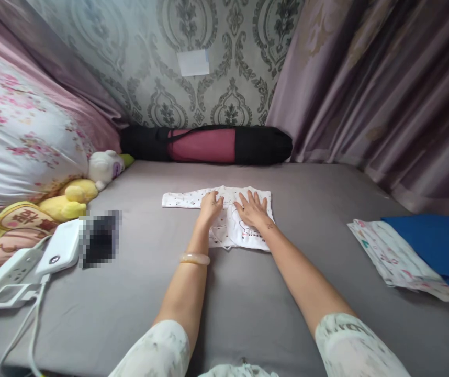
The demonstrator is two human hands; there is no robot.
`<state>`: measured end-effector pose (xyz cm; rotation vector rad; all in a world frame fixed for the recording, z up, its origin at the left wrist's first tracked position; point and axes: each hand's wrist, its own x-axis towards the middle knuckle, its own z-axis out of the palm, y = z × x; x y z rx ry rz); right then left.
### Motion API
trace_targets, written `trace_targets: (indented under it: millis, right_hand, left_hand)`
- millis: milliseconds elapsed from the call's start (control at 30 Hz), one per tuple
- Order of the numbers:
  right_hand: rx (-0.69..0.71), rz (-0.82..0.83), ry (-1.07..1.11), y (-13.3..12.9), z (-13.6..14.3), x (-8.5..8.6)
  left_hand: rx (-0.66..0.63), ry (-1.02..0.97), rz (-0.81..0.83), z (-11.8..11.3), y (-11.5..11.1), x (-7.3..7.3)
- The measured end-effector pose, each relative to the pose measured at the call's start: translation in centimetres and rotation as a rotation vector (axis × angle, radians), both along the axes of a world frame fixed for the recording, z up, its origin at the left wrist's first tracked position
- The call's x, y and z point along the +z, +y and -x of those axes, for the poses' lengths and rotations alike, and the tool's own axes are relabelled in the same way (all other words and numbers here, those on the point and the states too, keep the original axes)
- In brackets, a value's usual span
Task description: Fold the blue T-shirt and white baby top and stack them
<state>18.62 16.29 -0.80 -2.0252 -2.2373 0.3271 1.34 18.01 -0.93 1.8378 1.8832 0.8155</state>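
Note:
A small white long-sleeved baby shirt (220,235) with tiny dark prints lies flat on the grey bed sheet (138,314). One sleeve (181,200) stretches out to the left; on the right no sleeve sticks out past the body. My left hand (211,207) rests on the shirt where that sleeve meets the body, fingers slightly bent and thumb apart. Spread flat on the right half of the chest is my right hand (253,210), partly covering a line drawing and lettering. A pale bangle (195,258) circles my left forearm.
Folded printed cloth (389,256) and blue cloth (432,246) lie at right. A black-and-red roll bag (201,145) lies along the wall. At left are plush toys (104,167), a white power bank (59,246), a power strip (4,283), cables, and a blurred dark object (99,240).

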Motion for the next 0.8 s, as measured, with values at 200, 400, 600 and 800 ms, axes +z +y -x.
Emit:
trace_targets:
  millis: [200, 400, 600, 800]
  right_hand:
    - [0.029, 0.024, 0.041, 0.0, 1.3, 1.3]
    - [0.112, 0.041, 0.041, -0.3, 3.3, 0.4]
    - [0.113, 0.037, 0.052, -0.2, 3.2, 0.6]
    - [0.193, -0.068, 0.040, 0.2, 4.7, 0.8]
  left_hand:
    - [0.012, -0.152, -0.029, 0.5, 0.4, 0.3]
    - [0.064, -0.239, -0.022, 1.4, 0.2, 0.6]
    - [0.099, -0.277, -0.041, 2.0, 0.1, 0.7]
    - [0.164, -0.339, -0.070, 3.4, 0.6, 0.5]
